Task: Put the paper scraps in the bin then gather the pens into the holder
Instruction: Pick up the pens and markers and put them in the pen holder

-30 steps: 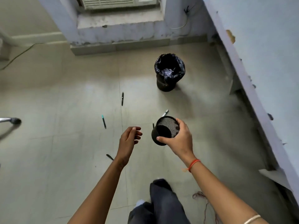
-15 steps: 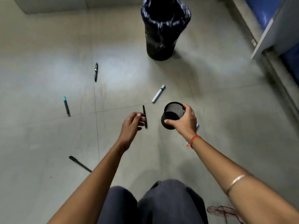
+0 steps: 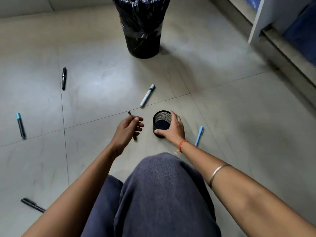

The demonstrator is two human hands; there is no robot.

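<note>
Head view: your left fingers (image 3: 139,124) curl loosely over the black pen (image 3: 130,114) on the floor (image 3: 222,117); whether they grip it yet, I cannot tell. Your right hand (image 3: 172,130) is clamped around the mesh holder (image 3: 161,123), just right of those fingers. Pinch the barrel mid-length, lift, and drop it tip-down into the steadied holder.
</note>
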